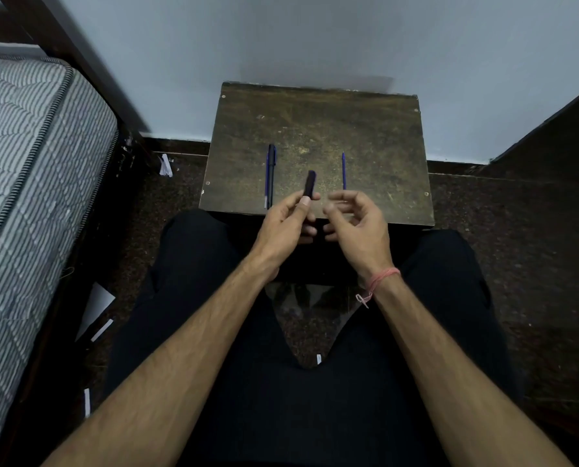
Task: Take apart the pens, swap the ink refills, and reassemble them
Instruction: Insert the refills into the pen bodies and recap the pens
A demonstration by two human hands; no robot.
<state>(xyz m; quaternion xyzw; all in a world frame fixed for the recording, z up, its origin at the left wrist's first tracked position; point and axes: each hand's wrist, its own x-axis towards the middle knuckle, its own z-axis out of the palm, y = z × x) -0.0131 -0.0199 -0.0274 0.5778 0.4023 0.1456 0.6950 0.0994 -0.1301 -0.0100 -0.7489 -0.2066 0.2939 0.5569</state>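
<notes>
Over table (315,129) near edge: left hand (281,227) holds pen barrel (309,184).

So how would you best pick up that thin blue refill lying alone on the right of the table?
Pinch the blue refill near its middle, coming straight down from above with fingertips on its two long sides. It lies flat on the table, thin, with bare wood on both sides.

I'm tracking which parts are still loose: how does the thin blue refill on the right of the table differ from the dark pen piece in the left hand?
The blue refill lies flat on the table, untouched; the dark pen piece is gripped by the left hand, raised and tilted. The refill is far thinner and blue; the piece is thicker and near black. Both point roughly away from the person.
</notes>
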